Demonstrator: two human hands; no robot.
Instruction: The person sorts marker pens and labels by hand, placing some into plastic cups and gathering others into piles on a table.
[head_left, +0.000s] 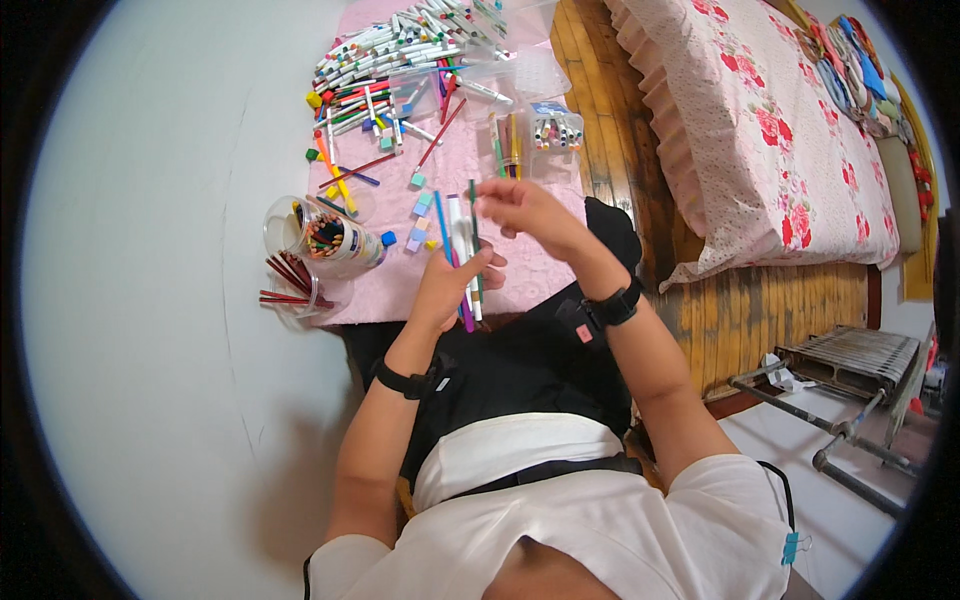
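My left hand (444, 285) holds a loose bundle above the near part of a pink cloth (525, 279): a blue pen or pencil (443, 225), white markers (454, 217), a purple one (466, 309) and a dark green pencil (475, 244). My right hand (517, 210) is beside the upper end of the green pencil, fingers bent; whether they touch it is unclear. Small pastel cubes (421, 223) lie in a line left of the bundle. A dark red pencil (441, 136) lies beyond them. Further off is a large heap of white markers (405, 41).
At left stand a round tub of colored pencils (360, 244) and a clear cup of dark red pencils (313, 289). Clear boxes with markers (556, 150) and with pens (504, 150) stand at the right edge. A wall (165, 225) borders the left; a bed (750, 127) is at right.
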